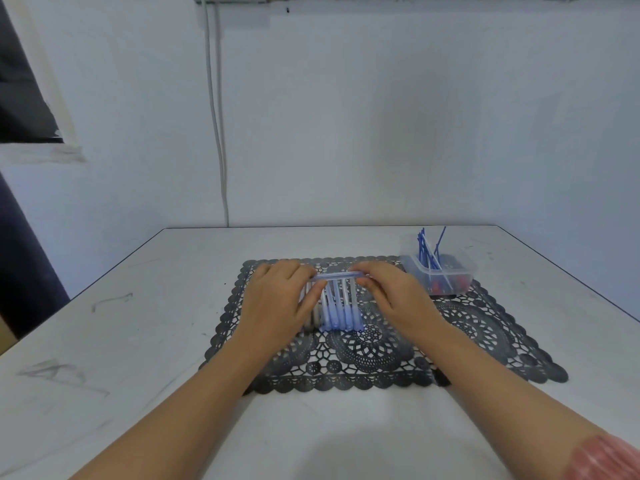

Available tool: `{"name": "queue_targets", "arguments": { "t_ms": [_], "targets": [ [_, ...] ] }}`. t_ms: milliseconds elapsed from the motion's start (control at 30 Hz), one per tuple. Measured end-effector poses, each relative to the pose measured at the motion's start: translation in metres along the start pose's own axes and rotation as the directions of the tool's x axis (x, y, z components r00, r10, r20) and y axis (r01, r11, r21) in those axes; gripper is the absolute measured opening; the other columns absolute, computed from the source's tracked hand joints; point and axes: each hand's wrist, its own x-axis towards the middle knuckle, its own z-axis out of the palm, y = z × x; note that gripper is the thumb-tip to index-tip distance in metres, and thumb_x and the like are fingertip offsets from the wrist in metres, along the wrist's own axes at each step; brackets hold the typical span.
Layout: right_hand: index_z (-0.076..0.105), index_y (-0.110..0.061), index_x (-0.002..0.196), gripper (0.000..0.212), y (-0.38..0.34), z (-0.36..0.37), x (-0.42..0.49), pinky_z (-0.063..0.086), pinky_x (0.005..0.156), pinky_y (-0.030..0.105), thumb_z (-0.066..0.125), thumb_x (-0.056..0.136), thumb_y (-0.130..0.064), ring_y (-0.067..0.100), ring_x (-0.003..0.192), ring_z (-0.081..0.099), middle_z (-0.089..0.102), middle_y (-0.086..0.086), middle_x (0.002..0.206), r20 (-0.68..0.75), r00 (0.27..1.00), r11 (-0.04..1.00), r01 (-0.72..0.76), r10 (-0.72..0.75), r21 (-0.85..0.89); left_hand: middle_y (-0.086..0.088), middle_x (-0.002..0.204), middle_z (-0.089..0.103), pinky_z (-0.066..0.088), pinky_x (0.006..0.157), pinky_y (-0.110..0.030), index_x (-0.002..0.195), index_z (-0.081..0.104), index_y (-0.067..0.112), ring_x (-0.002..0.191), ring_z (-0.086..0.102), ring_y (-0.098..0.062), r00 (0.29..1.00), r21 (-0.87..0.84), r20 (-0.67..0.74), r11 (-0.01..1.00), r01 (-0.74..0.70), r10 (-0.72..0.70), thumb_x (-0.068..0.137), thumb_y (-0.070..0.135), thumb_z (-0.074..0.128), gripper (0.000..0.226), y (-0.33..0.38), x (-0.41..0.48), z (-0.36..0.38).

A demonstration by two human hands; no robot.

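Dim, bluish, even light; soft shadows, slight overall blur, wide-angle bending at the edges

Clear tub of blue sticks sits on black lace mat

The mat in the middle is black, a lace pattern of rosettes and honeycomb mesh with a scalloped border. The row of pens on it is milky white at the far ends and pale violet-blue at the near ends. The crosswise pen over them is the same pale blue. At the far right, a clear tub shows bright blue sticks and red bits. The table is white with grey scuffs. A pink sleeve shows near right.
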Motion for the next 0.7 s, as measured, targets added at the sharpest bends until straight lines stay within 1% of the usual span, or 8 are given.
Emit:
{"name": "queue_targets", "arguments": {
  "t_ms": [67,133,233,367,467,533,633,700],
  "targets": [
    [0.063,-0.007,0.111,0.044,0.0018,-0.0014,-0.0002,0.052,0.078,0.030,0.036,0.093,-0.037,0.017,0.090,0.063,0.068,0.004,0.101,0.013,1.000,0.997,0.022,-0.021,-0.068,0.003,0.080,0.067,0.044,0.070,-0.032,0.089,0.070,0.014,0.072,0.061,-0.017,0.999,0.015,-0.014,0.999,-0.036,0.037,0.091,0.037,0.041,0.036,-0.0014,0.0011,0.0005],
    [0.064,-0.007,0.108,0.043,0.0022,-0.0024,-0.0002,0.053,0.073,0.030,0.036,0.093,-0.037,0.017,0.086,0.064,0.068,0.004,0.097,0.013,0.999,0.996,0.030,-0.029,-0.087,0.002,0.077,0.067,0.045,0.067,-0.030,0.088,0.071,0.014,0.069,0.061,-0.017,0.997,0.022,-0.023,0.997,-0.070,0.071,0.090,0.036,0.044,0.035,-0.0012,0.0019,0.0008],
    [0.067,-0.005,0.099,0.040,0.0007,-0.0029,0.0016,0.056,0.063,0.033,0.040,0.091,-0.033,0.018,0.073,0.065,0.069,0.005,0.086,-0.029,0.997,0.993,0.066,-0.069,-0.097,0.004,0.071,0.065,0.038,0.063,-0.022,0.087,0.073,0.015,0.061,0.059,-0.015,0.995,0.023,-0.020,0.995,-0.093,0.094,0.087,0.035,0.046,0.033,-0.0018,0.0020,0.0008],
    [0.071,-0.005,0.094,0.034,0.0019,-0.0050,0.0009,0.057,0.061,0.032,0.048,0.087,-0.029,0.016,0.065,0.066,0.071,0.005,0.078,-0.076,0.992,0.990,0.097,-0.105,-0.099,0.008,0.060,0.061,0.037,0.045,-0.015,0.089,0.075,0.016,0.047,0.054,-0.011,0.994,-0.053,0.027,0.993,-0.108,0.109,0.087,0.036,0.045,0.036,-0.0018,0.0010,0.0001],
    [0.071,-0.005,0.096,0.021,0.0073,-0.0042,-0.0005,0.058,0.065,0.030,0.063,0.081,-0.016,0.015,0.067,0.067,0.072,0.004,0.080,-0.066,0.991,0.989,0.114,-0.121,-0.094,0.009,0.063,0.065,0.041,0.040,-0.015,0.093,0.074,0.018,0.046,0.056,-0.009,0.991,-0.100,0.063,0.989,-0.111,0.118,0.088,0.037,0.046,0.035,-0.0030,0.0004,0.0008],
    [0.071,-0.004,0.097,0.022,0.0090,-0.0033,-0.0004,0.057,0.069,0.027,0.069,0.076,-0.008,0.013,0.069,0.067,0.072,0.005,0.082,-0.066,0.989,0.988,0.126,-0.132,-0.085,0.008,0.065,0.067,0.044,0.039,-0.017,0.094,0.074,0.018,0.046,0.057,-0.009,0.990,-0.112,0.074,0.987,-0.113,0.121,0.088,0.037,0.046,0.035,-0.0038,-0.0001,0.0014],
    [0.071,-0.005,0.096,0.019,0.0061,-0.0036,-0.0005,0.053,0.072,0.022,0.070,0.078,-0.011,0.005,0.073,0.064,0.072,0.003,0.083,-0.091,0.990,0.995,0.102,-0.103,-0.017,0.008,0.064,0.067,0.042,0.039,-0.015,0.093,0.075,0.018,0.045,0.057,-0.009,0.989,-0.114,0.070,0.986,-0.119,0.127,0.089,0.038,0.045,0.036,-0.0036,0.0011,0.0000],
    [0.071,-0.007,0.097,0.020,0.0033,-0.0041,-0.0008,0.052,0.072,0.019,0.069,0.080,-0.017,0.001,0.077,0.060,0.071,0.000,0.085,-0.088,0.995,0.996,0.059,-0.053,0.064,0.009,0.063,0.066,0.035,0.042,-0.010,0.092,0.075,0.018,0.044,0.055,-0.007,0.989,-0.096,0.069,0.988,-0.122,0.128,0.088,0.038,0.045,0.036,-0.0036,0.0019,-0.0023]
  ]
}}
